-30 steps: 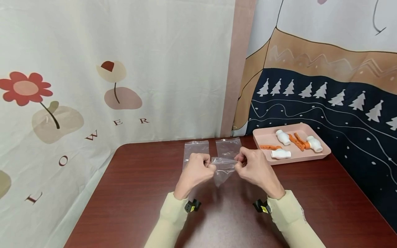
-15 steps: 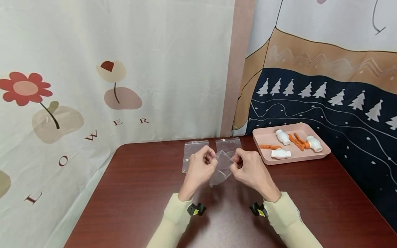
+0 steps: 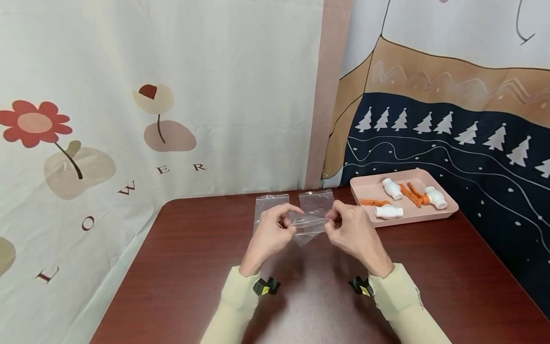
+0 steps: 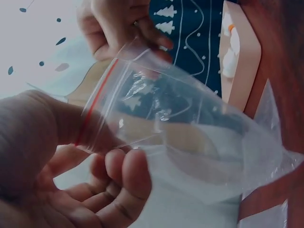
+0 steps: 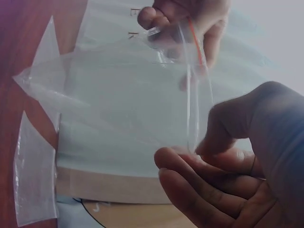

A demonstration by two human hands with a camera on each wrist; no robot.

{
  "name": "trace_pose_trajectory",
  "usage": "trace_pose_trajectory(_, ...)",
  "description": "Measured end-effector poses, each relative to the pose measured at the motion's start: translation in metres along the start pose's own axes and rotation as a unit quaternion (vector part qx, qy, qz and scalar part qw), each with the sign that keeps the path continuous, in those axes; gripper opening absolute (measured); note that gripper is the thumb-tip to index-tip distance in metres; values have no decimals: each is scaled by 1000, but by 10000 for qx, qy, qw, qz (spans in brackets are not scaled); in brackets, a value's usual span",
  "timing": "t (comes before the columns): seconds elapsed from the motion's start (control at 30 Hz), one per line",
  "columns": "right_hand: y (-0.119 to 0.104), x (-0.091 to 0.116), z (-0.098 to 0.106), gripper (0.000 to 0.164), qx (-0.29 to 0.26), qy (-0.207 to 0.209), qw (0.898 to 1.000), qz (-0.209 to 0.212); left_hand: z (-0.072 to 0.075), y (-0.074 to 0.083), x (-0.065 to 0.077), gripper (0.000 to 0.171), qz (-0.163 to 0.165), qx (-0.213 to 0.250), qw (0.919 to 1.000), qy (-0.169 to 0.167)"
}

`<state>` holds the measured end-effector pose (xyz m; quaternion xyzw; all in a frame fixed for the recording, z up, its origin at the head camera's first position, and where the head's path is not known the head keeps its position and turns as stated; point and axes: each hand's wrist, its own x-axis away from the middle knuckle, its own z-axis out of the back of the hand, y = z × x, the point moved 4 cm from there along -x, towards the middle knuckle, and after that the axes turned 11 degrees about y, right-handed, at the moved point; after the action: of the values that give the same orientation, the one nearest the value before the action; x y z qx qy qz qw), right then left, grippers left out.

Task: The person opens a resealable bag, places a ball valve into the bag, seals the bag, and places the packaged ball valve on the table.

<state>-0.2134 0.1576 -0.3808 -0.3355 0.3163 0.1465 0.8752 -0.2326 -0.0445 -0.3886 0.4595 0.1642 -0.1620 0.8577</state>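
Both hands are up over the middle of the table [image 3: 180, 267], toward its far edge, with a clear zip bag [image 3: 307, 225] stretched between them. The left hand [image 3: 270, 234] pinches one end of the bag's mouth and the right hand [image 3: 352, 234] pinches the other; the mouth seems parted, though the plastic is hard to read. Two more flat bags [image 3: 315, 201] lie on the table's far edge just behind. At the far right corner sits a pink tray [image 3: 365, 191] holding white and orange toy hammers [image 3: 388, 212].
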Motion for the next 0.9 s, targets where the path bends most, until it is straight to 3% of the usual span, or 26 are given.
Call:
trace_pose_trajectory(0.13,0,0,3,19,-2,-96,9999,57,4,0,0,39,27,-360,9992,-153)
trace_pose_trajectory(0.23,1,-1,3,19,-58,-199,9998,67,6,-1,-1,45,-68,-326,9987,-373)
trace_pose_trajectory(0.4,4,-4,3,17,-373,-310,9988,-115,9,-6,-3,44,-268,455,9924,-1110)
trace_pose_trajectory(0.53,7,-5,1,16,-721,-424,9961,-263,9,-12,-3,37,-78,962,9830,-1562)
trace_pose_trajectory(0.9,13,-3,-4,8,-995,-845,9874,-890,3,-18,-6,27,452,1246,9861,-1005)
